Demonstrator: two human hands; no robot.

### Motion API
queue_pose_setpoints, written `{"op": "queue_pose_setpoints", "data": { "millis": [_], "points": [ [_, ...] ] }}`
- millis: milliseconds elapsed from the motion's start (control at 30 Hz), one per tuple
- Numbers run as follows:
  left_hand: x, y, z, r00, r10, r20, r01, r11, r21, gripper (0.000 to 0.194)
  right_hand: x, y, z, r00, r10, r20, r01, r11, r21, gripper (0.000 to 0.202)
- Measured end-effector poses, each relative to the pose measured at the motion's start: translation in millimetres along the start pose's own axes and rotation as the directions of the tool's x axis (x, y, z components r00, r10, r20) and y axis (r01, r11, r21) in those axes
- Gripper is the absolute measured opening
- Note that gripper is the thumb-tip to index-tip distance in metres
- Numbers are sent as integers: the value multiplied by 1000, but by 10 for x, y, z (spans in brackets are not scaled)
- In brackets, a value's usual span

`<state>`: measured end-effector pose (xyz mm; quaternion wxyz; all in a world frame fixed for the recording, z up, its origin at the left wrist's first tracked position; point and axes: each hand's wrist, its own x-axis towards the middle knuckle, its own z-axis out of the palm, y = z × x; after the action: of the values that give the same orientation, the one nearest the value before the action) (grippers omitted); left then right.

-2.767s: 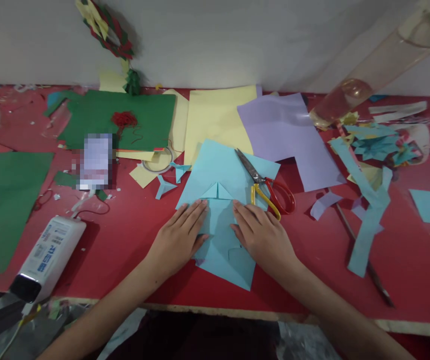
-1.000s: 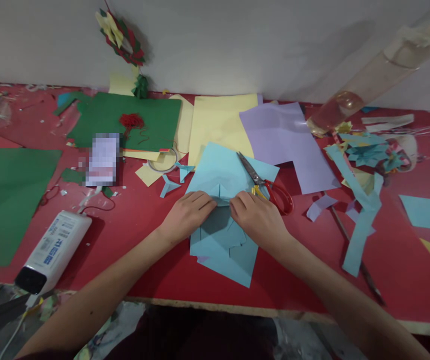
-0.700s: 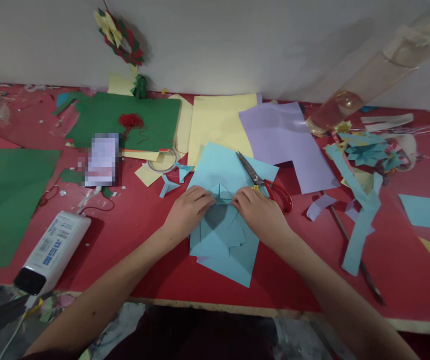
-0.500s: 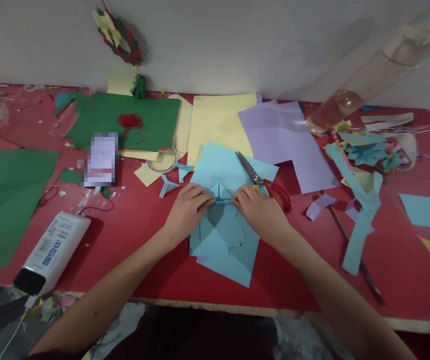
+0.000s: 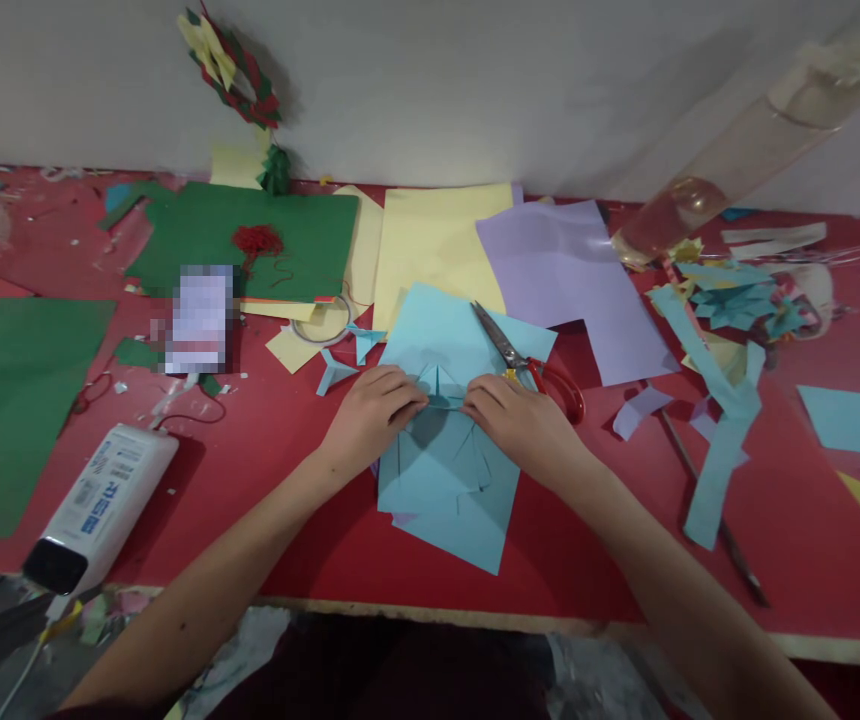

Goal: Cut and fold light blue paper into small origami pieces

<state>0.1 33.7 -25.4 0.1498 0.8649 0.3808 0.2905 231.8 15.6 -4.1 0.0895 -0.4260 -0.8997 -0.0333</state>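
Between my hands is a small piece of folded light-blue paper (image 5: pixel 439 388), pinched at both ends. My left hand (image 5: pixel 377 412) closes its fingertips on the left end, and my right hand (image 5: pixel 509 415) grips the right end. The fold lies over light-blue paper sheets (image 5: pixel 467 535) on the table, and its exact outline blends with them. Red-handled scissors (image 5: pixel 509 350) rest on the blue sheet just beyond my right hand, blades pointing away to the left. Small folded blue pieces (image 5: pixel 334 372) lie left of the sheet, beyond my left hand.
On the red table (image 5: pixel 310 580) stand a white power bank (image 5: pixel 104 505) and a phone (image 5: pixel 199 320) at left. Green (image 5: pixel 17 400), yellow (image 5: pixel 437 240) and purple paper (image 5: pixel 572 260) lie around. A clear bottle (image 5: pixel 730 160) leans back right; a thin stick (image 5: pixel 711 500) lies at right.
Both hands keep their pinch in nearly the same place. The folded paper between them looks slightly flatter or tilted. The view has shifted very slightly.
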Motion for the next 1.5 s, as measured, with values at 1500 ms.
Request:
{"op": "queue_pose_setpoints", "data": {
  "millis": [1500],
  "points": [
    [-44, 35, 0, 987, 159, 34, -163, 971, 176, 14, -28, -16, 52, 982, -115, -153, 124, 991, 53, 13]
  ]
}}
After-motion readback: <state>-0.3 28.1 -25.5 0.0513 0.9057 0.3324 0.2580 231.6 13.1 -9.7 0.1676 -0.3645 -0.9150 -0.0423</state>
